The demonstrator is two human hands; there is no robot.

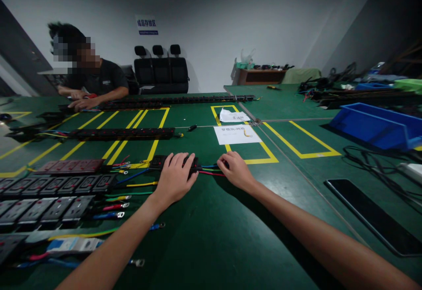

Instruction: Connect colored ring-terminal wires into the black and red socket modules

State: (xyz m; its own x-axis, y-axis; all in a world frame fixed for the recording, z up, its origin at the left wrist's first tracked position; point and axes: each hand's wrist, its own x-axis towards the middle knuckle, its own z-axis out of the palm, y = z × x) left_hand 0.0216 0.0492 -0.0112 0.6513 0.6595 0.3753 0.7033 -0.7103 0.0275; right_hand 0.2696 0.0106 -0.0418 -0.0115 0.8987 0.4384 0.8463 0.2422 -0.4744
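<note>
My left hand lies across a black socket module, its fingers over the top and the thumb along the near right side. Blue, green and red wires run from the module's right end toward my right hand. That hand is closed in a pinch around the wires' ends; a small dark bit shows between the fingers, too small to name. Left of the module, more wires with ring terminals lie on the green table.
Rows of socket strips with lugged wires fill the left side. Farther back lies a long black strip. White paper sheets, a blue bin, black cables and a phone are ahead and right. A co-worker sits across.
</note>
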